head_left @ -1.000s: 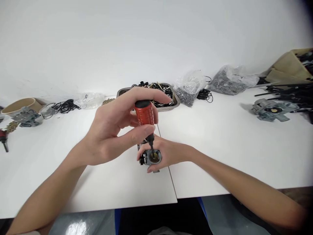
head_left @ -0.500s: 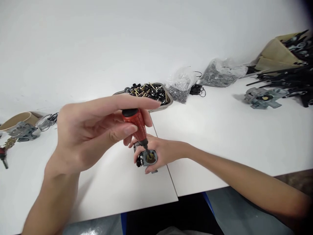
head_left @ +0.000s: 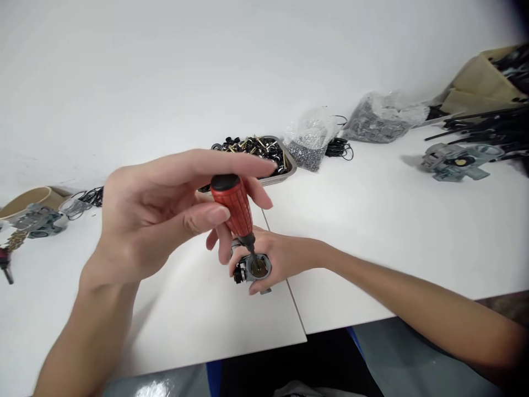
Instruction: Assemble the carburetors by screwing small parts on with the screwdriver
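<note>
My left hand (head_left: 152, 220) is closed loosely around a red screwdriver (head_left: 235, 207) with a black end cap. The thumb presses on its handle, and the forefinger stretches out past the cap. Its shaft slants down, with the tip at the brass-coloured plate inside the round bore of a small grey metal carburetor (head_left: 269, 270). My right hand (head_left: 279, 256) wraps around that carburetor from the right and holds it low over the white table, bore facing up. A black fitting sticks out from its left side. My right fingers are partly hidden behind my left hand.
Behind my hands stands a metal tray (head_left: 291, 162) of small black and brass parts. Bags of small parts (head_left: 308, 143) lie along the wall. Other carburetors (head_left: 458, 162) rest at far right and left, and another red-handled tool (head_left: 5, 264) lies at the left edge.
My left fingers have shifted and loosened around the screwdriver handle, showing more of it. The screwdriver stands slightly more upright. The whole view has shifted a little.
</note>
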A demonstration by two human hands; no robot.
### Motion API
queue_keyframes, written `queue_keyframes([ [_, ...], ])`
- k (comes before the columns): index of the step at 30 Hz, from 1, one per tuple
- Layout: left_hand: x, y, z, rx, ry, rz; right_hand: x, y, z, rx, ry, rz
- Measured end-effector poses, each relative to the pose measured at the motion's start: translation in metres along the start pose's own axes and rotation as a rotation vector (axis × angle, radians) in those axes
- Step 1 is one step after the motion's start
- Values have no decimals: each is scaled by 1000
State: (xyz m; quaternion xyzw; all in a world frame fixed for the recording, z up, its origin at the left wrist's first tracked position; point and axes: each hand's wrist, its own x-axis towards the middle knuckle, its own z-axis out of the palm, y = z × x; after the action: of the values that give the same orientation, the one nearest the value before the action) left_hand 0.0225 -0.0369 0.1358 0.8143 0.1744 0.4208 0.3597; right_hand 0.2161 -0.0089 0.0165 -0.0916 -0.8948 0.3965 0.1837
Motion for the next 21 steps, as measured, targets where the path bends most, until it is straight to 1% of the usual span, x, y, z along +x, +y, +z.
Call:
queue_keyframes([
  [2,1,3,-4,17,-69,9,0,0,0,-6,0,-3],
  [3,1,4,-4,27,-88,44,0,0,0,-8,0,-4],
  [4,2,4,-3,38,-81,77,0,0,0,-8,-1,-3],
  [5,2,3,-1,46,-47,119,0,0,0,-8,-3,-4],
  [7,3,0,4,57,91,155,0,0,0,-3,-1,-9],
  [8,2,0,7,55,142,150,0,0,0,-1,1,-11],
  [9,1,0,9,46,169,131,0,0,0,0,3,-13],
  [10,0,1,11,37,164,99,-1,0,0,0,6,-13],
  [13,-2,9,12,-10,53,7,-1,1,1,-11,6,-20],
  [14,-2,12,12,-12,43,-13,-1,2,1,-14,7,-27],
  [16,-1,14,12,5,35,29,0,3,1,-11,11,-47],
  [18,-1,13,12,69,54,100,0,4,2,-6,17,-49],
  [19,-1,11,13,106,82,124,0,5,2,-3,19,-47],
  [21,-2,9,13,151,168,97,0,4,2,1,15,-46],
])
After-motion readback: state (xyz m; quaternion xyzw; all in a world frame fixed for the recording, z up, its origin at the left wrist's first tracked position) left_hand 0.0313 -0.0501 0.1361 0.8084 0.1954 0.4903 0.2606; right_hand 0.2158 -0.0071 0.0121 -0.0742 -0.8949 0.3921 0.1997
